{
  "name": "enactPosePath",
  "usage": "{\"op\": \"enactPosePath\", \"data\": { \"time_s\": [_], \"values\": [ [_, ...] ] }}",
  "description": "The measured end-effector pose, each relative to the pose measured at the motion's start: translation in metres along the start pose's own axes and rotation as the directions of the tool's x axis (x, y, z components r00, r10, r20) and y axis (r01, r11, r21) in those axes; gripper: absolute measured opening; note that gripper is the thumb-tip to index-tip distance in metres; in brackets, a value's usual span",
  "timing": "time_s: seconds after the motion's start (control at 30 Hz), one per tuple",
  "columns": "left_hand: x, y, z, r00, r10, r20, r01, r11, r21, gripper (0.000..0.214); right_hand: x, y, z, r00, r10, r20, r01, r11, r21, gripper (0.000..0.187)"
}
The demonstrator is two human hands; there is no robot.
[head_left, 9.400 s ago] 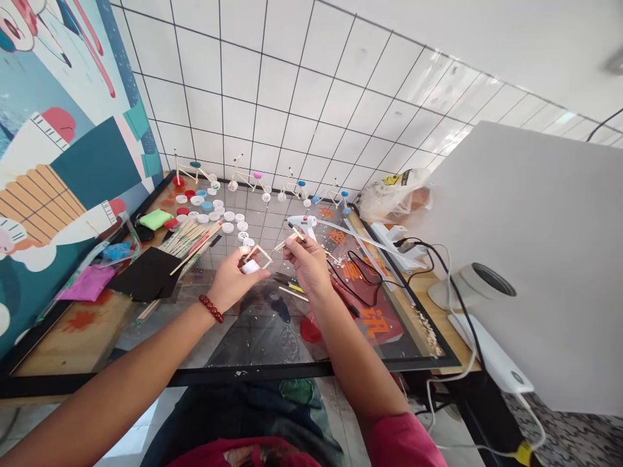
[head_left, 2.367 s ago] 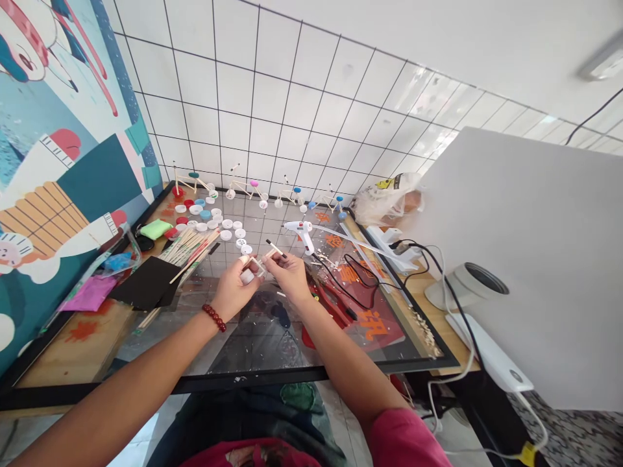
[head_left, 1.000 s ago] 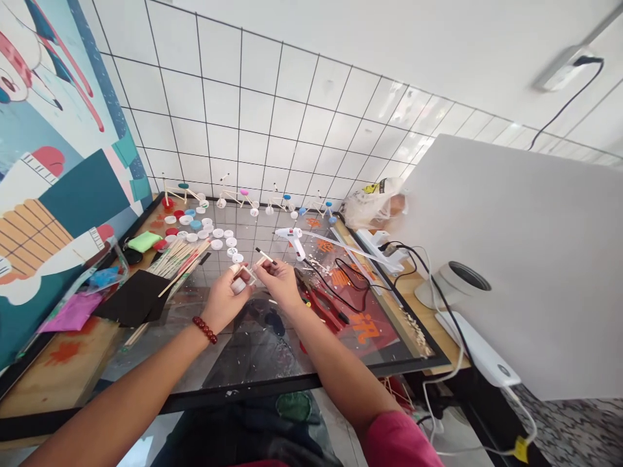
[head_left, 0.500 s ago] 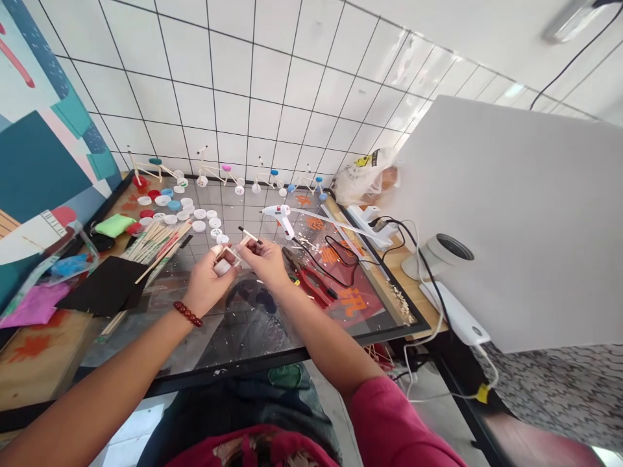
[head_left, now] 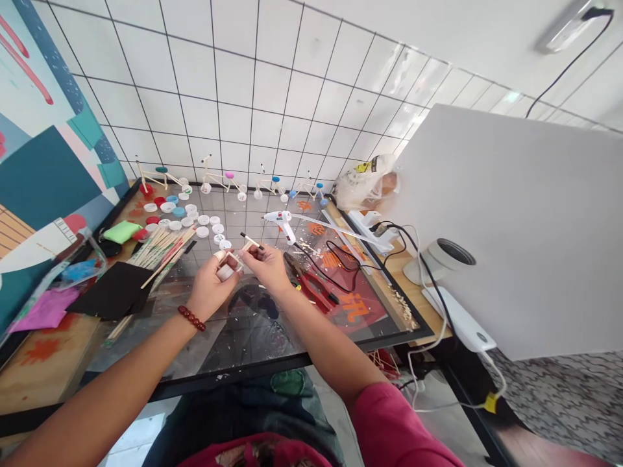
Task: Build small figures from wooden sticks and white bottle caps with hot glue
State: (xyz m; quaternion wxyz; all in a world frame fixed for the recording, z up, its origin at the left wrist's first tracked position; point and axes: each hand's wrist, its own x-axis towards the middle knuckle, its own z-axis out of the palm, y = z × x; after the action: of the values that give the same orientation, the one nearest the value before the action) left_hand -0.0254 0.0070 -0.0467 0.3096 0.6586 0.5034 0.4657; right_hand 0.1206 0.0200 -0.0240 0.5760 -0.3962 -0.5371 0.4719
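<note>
Over the middle of the table, my left hand (head_left: pixel 214 285) is closed on a small stick frame (head_left: pixel 235 261) with a white bottle cap (head_left: pixel 224 272) at its lower side. My right hand (head_left: pixel 267 264) pinches the other end of this frame, where a short black-tipped stick (head_left: pixel 252 240) juts up past the fingers. The fingers hide much of the joints. Beyond the hands lies a white glue gun (head_left: pixel 280 222) pointing left. Right of my right hand are red-handled pliers (head_left: pixel 314 288). Several white bottle caps (head_left: pixel 218 229) lie just past my left hand.
Several little stick-and-cap bicycles (head_left: pixel 221 178) stand along the tiled wall. On the left are wooden sticks (head_left: pixel 168 246), black sheets (head_left: pixel 114 290) and a green packet (head_left: pixel 121 231). A black cable (head_left: pixel 335 279) loops at right near a power strip (head_left: pixel 372 230).
The camera view has shifted slightly, so the table contents appear a little lower and to the right. Both hands keep their hold on the stick frame, with hardly any movement.
</note>
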Motion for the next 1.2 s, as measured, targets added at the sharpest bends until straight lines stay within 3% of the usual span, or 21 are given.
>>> {"op": "enactPosePath", "data": {
  "time_s": [0.57, 0.83, 1.07, 1.2],
  "values": [
    [-0.0012, 0.0026, 0.0019, 0.999, -0.029, -0.016, 0.027, 0.991, -0.128, 0.041, 0.0002, -0.0022, 0.0002, 1.0, 0.005, 0.027, -0.005, 1.0, -0.004, 0.027],
    [-0.0016, 0.0033, -0.0003, 1.0, -0.014, -0.012, 0.013, 0.997, -0.075, 0.017, -0.0009, -0.0042, 0.0005, 0.999, 0.0, 0.034, 0.0, 1.0, -0.011, 0.027],
    [-0.0018, 0.0012, 0.0007, 1.0, -0.003, -0.006, 0.002, 0.994, -0.11, 0.03, -0.0009, 0.0003, -0.0016, 0.999, -0.009, 0.037, 0.011, 0.999, -0.033, 0.028],
    [-0.0021, 0.0036, 0.0003, 1.0, -0.022, 0.012, 0.023, 0.993, -0.118, 0.023, -0.001, 0.0014, -0.0011, 0.999, -0.009, 0.036, 0.01, 1.0, -0.027, 0.026]
  ]
}}
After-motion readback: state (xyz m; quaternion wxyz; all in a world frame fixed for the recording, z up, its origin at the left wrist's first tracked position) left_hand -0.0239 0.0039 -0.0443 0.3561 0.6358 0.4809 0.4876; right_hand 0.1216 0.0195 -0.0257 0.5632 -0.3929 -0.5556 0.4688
